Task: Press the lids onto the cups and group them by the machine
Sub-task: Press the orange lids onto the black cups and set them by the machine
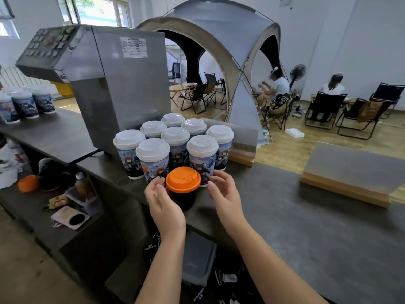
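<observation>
Eight printed cups with white lids (175, 137) are counted in a tight cluster on the dark counter (285, 216), set just beside the base of the steel machine (122, 84); they touch or nearly touch one another in staggered rows. One further cup, a dark cup (183, 199), is seen at the near edge of the cluster, capped by a single orange lid (183, 179) — the only lid of that colour on the counter top. Three or four more printed cups (24, 105) are found far to the left, well apart from the group, though the exact count is cut off by the frame edge. A second orange object (28, 183), possibly another lid, is seen on the lower shelf at the left. The left hand (164, 207) is held just beside the dark cup with fingers loosely curled, its fingertips near the lid's left rim; whether contact is made cannot be told. The right hand (223, 194) is held on the other side, fingers gently bent and spread, close to the lid's right rim and to the nearest printed cup — nothing is gripped by it. The orange lid is seated level on the dark cup, with a raised rim and a moulded sip spout on top. The printed cups are decorated with blue illustrated artwork.
</observation>
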Demonstrator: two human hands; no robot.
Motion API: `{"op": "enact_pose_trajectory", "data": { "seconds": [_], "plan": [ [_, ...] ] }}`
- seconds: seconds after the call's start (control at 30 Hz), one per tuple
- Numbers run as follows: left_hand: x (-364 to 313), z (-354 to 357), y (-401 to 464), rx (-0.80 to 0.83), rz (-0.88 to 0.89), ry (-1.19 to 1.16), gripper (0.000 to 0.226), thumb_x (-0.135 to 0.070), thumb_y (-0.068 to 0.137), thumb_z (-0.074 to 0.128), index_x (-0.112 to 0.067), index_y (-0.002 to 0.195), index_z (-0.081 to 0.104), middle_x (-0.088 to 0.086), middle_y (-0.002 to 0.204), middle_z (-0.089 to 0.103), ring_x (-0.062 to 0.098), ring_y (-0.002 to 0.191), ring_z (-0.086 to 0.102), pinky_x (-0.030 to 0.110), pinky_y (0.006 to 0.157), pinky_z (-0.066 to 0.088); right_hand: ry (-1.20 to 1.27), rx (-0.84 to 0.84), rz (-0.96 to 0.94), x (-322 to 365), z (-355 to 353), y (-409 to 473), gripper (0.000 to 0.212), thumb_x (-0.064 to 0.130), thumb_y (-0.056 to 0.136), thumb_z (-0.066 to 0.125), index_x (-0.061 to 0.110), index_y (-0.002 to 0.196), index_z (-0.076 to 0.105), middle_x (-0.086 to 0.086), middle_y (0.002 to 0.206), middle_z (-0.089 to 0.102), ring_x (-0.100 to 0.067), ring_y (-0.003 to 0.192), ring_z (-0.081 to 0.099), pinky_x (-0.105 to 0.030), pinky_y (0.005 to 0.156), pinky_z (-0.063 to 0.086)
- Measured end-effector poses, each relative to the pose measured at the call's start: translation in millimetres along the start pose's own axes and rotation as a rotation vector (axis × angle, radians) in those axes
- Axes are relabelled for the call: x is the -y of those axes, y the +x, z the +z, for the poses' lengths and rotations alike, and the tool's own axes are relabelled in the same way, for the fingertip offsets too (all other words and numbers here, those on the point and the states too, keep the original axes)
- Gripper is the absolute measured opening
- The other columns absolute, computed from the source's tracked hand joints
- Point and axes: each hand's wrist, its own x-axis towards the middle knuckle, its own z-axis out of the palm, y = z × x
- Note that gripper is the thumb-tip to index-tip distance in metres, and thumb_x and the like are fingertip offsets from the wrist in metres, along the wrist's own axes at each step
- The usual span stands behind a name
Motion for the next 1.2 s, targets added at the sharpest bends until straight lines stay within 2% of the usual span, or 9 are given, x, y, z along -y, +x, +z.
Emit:
{"op": "enact_pose_trajectory", "data": {
  "seconds": [0.23,0.37,0.47,0.53,0.67,0.83,0.93,1.07,1.2],
  "plan": [
    [-32,23,-36,0.076,0.294,0.009,0.024,-0.018,0.103,0.039,-0.016,0.112,0.061,-0.012,0.102,0.062,-0.011,0.089,0.055,0.006,0.078,0.039,0.115,-0.236,-0.042,27,-90,-14,0.013,0.013,0.091,0.056,0.016,0.097,0.067,0.001,0.087,0.07,-0.007,0.082,0.063,-0.025,0.078,0.05],
    [-11,37,-42,0.051,0.596,0.16,0.027,-0.014,0.098,0.043,-0.007,0.117,0.061,0.009,0.113,0.063,0.029,0.109,0.055,0.039,0.098,0.039,0.086,-0.326,-0.039,40,-144,-29,0.015,0.011,0.093,0.054,0.019,0.096,0.066,0.001,0.088,0.069,-0.006,0.078,0.061,-0.02,0.073,0.048],
    [12,44,-45,-0.011,0.731,0.226,0.023,-0.014,0.101,0.043,-0.015,0.116,0.061,-0.017,0.111,0.055,0.039,0.106,0.055,0.052,0.098,0.042,0.06,-0.358,-0.037,49,-177,-40,0.015,0.02,0.087,0.054,0.018,0.096,0.066,0.001,0.088,0.069,-0.006,0.078,0.062,-0.017,0.07,0.048],
    [15,50,-57,0.005,0.774,0.205,0.023,-0.013,0.102,0.043,-0.009,0.113,0.062,-0.007,0.109,0.06,0.041,0.102,0.055,0.053,0.094,0.041,0.057,-0.374,-0.041,51,-194,-44,0.013,0.015,0.09,0.055,0.017,0.097,0.066,0.0,0.089,0.07,-0.005,0.078,0.063,-0.017,0.069,0.048],
    [6,73,-93,0.169,0.665,0.157,0.027,-0.007,0.095,0.043,0.005,0.11,0.063,0.024,0.108,0.063,0.037,0.102,0.053,0.034,0.097,0.037,0.047,-0.365,-0.013,51,-201,-44,0.023,0.001,0.097,0.05,0.017,0.098,0.066,-0.001,0.09,0.07,-0.008,0.078,0.063,-0.017,0.068,0.049],
    [-4,115,-130,0.389,0.38,0.086,0.03,-0.023,0.093,0.041,-0.017,0.112,0.063,0.001,0.109,0.062,0.027,0.107,0.055,0.048,0.093,0.046,0.07,-0.386,-0.008,61,-211,-42,0.016,0.006,0.094,0.054,0.015,0.099,0.066,-0.003,0.089,0.07,-0.012,0.076,0.062,-0.017,0.066,0.049],
    [-11,146,-150,0.546,0.318,0.045,0.027,-0.024,0.095,0.041,-0.019,0.112,0.062,0.0,0.111,0.065,0.019,0.106,0.059,0.038,0.092,0.049,0.098,-0.475,-0.027,75,-234,-45,0.017,-0.001,0.096,0.05,0.01,0.099,0.064,-0.005,0.088,0.068,-0.011,0.073,0.061,-0.017,0.066,0.05],
    [-26,184,-199,0.734,0.277,-0.006,0.022,-0.012,0.102,0.043,-0.014,0.114,0.062,-0.003,0.108,0.064,-0.003,0.098,0.058,0.006,0.084,0.043,0.074,-0.581,-0.061,94,-279,-64,0.019,-0.001,0.098,0.047,0.007,0.104,0.063,-0.004,0.088,0.067,-0.009,0.073,0.061,-0.018,0.067,0.051],
    [-30,218,-268,0.926,0.239,-0.098,0.022,-0.011,0.101,0.042,-0.013,0.111,0.061,-0.006,0.101,0.065,0.001,0.097,0.061,0.012,0.083,0.045,0.022,-0.721,-0.099,114,-335,-99,0.02,0.0,0.098,0.047,0.011,0.102,0.063,-0.001,0.087,0.067,-0.009,0.072,0.06,-0.018,0.067,0.05]
  ]
}}
